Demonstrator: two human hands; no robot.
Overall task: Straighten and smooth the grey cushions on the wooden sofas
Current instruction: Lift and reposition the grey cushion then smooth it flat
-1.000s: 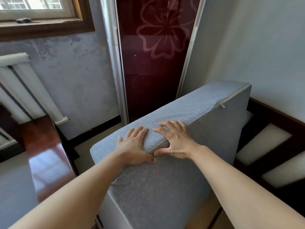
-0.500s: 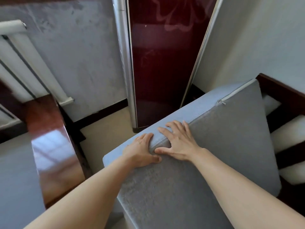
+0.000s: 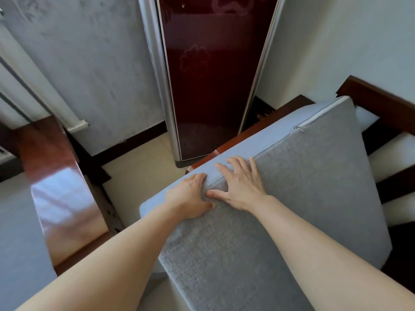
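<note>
At the 9 o'clock edge lies a second grey cushion, bordered on its right by a glossy reddish wooden armrest. Above it, at 10 o'clock, a white radiator pipe runs diagonally down a stained grey wall. At 12 o'clock stands a tall dark red cabinet with a faint flower pattern and silver side trim, its base on the pale floor.

The left hand sits just below centre on the upper edge of the grey cushion. Its fingers curl over the edge onto the lighter side panel, and the thumb presses the broad front face, so the hand grips the edge. Just beside it, toward 3 o'clock, the right hand grips the same edge: its fingers are spread and bent over the seam, and the thumb lies on the front face, pointing at the left thumb. The two thumbs are nearly touching.

The cushion is tilted, occupying the centre to the 5 o'clock area. A zip pull is visible at its 2 o'clock corner. Behind the cushion, from 1 to 4 o'clock, the dark wooden sofa frame shows, with white padding between its slats.
</note>
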